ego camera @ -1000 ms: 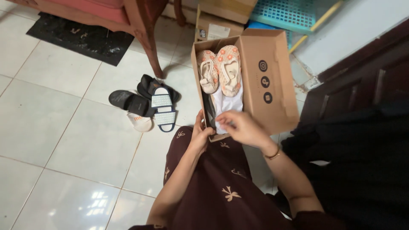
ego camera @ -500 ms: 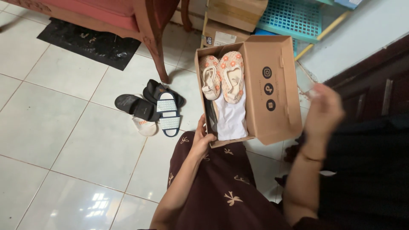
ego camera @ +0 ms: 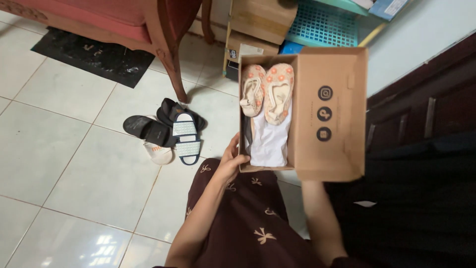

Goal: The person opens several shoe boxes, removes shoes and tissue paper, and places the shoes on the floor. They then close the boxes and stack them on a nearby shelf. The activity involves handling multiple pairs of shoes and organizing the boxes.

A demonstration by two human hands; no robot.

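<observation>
Cream knitted shoes with orange flowers [ego camera: 267,89] lie on white tissue paper [ego camera: 270,141] inside the open brown cardboard shoebox [ego camera: 327,149]; left hand [ego camera: 230,161] grips its near corner, right hand hidden beneath the lid.

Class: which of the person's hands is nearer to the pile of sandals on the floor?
Left. The left hand grips the shoe box at its near left corner, just right of the sandals. The right hand is hidden under the box lid, farther right.

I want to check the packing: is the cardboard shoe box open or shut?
Open. The shoe box has its lid swung out to the right, so the pair of floral shoes and white paper inside show.
</observation>
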